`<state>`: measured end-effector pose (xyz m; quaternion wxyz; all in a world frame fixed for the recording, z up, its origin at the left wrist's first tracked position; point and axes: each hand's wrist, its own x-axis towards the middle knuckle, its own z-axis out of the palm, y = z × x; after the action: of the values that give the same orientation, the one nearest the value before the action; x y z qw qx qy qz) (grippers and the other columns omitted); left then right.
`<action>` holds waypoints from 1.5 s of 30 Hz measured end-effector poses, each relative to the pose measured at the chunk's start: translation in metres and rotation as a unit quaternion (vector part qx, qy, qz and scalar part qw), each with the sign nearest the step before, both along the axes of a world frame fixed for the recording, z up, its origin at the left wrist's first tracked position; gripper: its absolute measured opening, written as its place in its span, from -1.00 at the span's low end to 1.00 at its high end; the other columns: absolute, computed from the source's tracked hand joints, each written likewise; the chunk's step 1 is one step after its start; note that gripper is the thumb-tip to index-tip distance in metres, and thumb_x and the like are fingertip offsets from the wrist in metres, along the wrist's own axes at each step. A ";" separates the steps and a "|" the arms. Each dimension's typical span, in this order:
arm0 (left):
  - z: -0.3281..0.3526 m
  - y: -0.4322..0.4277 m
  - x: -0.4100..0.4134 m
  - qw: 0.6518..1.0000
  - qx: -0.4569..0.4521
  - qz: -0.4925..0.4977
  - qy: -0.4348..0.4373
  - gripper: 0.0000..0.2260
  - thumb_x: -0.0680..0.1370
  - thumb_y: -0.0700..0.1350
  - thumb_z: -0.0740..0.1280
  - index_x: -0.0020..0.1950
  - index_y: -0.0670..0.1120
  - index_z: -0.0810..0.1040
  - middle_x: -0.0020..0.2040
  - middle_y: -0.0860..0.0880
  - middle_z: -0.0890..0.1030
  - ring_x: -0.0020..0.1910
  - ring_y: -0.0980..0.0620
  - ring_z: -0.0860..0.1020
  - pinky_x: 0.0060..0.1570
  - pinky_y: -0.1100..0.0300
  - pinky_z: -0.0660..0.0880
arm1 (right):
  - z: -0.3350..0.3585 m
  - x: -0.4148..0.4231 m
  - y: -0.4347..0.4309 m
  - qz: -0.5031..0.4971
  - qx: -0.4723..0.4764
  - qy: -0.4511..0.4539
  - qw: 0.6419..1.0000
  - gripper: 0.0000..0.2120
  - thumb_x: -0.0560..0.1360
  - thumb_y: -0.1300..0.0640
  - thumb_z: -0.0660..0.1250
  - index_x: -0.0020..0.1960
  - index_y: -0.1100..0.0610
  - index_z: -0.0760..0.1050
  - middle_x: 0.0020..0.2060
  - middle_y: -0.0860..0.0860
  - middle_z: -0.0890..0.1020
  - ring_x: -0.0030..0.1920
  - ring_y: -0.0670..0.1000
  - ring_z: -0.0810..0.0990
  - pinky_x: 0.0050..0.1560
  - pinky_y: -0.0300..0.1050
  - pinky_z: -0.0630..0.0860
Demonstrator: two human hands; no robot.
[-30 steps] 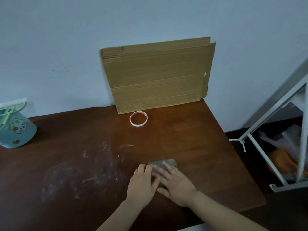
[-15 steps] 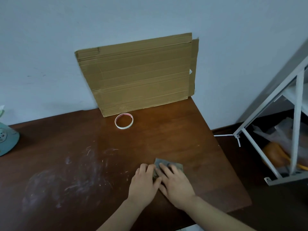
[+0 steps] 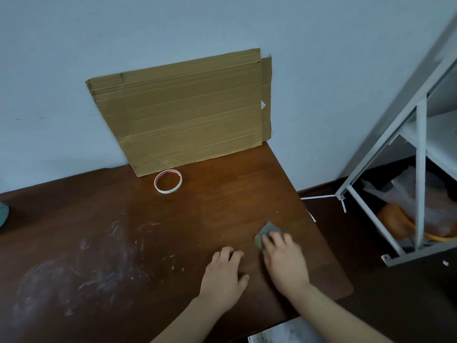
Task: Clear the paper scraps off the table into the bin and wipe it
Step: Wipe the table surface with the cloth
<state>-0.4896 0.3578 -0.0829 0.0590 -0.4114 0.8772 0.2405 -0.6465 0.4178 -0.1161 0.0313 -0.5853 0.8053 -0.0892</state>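
Note:
A small grey-green wiping cloth (image 3: 268, 230) lies on the dark brown table (image 3: 222, 206) near its right edge. My right hand (image 3: 284, 258) presses flat on the cloth with straight fingers, covering most of it. Beside it, my left hand (image 3: 223, 276) rests palm down on the bare wood, apart from the cloth. Whitish smears (image 3: 81, 266) and tiny pale specks (image 3: 173, 263) mark the table's left and middle. No bin shows.
A sheet of cardboard (image 3: 183, 115) leans on the wall at the table's back. In front of it lies a white tape ring (image 3: 168, 181). A white metal shelf frame (image 3: 405, 169) with bagged orange items stands on the right. Paper (image 3: 279, 334) pokes out below the front edge.
My right hand has slid the cloth to the right, toward the table's edge. My left hand has come off the cloth and now lies on bare wood. The view swung right.

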 end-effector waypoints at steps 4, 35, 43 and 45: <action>0.002 0.004 -0.009 1.000 -0.012 -0.022 -0.018 -0.58 0.55 0.09 0.20 0.40 0.06 0.29 0.37 0.02 0.23 0.34 0.03 0.24 0.31 0.16 0.27 | -0.006 -0.006 0.002 0.058 -0.017 0.029 0.998 -0.70 0.35 0.07 0.37 0.07 0.07 0.61 -0.03 0.00 0.60 -0.14 0.06 0.56 -0.36 -0.09 0.53; 0.004 0.018 0.066 0.998 0.008 0.044 0.036 -0.72 0.57 0.06 0.20 0.26 0.04 0.41 0.34 0.10 0.32 0.33 0.10 0.30 0.28 0.22 0.30 | 0.011 0.062 -0.006 0.044 0.070 -0.006 0.997 -0.47 0.13 0.12 0.60 0.08 0.17 0.63 -0.11 0.08 0.55 -0.17 0.12 0.55 -0.39 -0.14 0.53; 0.006 0.007 0.120 0.994 -0.009 0.105 0.013 -0.80 0.55 0.05 0.22 0.14 0.04 0.43 0.13 0.06 0.35 0.16 0.08 0.39 0.14 0.21 0.40 | 0.015 0.107 -0.021 0.173 0.090 -0.042 0.980 -0.51 0.57 0.06 0.12 0.48 0.09 0.18 0.26 0.08 0.34 0.25 0.14 0.31 0.13 -0.01 0.39; 0.006 0.005 0.125 0.994 -0.010 0.110 0.027 -0.81 0.56 0.04 0.22 0.13 0.03 0.43 0.12 0.06 0.35 0.14 0.09 0.40 0.12 0.22 0.41 | 0.012 0.078 -0.020 0.075 0.078 -0.039 0.993 -0.52 0.54 0.03 0.16 0.45 0.08 0.25 0.24 0.06 0.37 0.23 0.12 0.34 0.13 -0.04 0.41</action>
<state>-0.3641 0.3628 -0.0764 0.0042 -0.4990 0.8303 0.2481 -0.5685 0.3981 -0.1042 0.1149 -0.6360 0.7617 -0.0460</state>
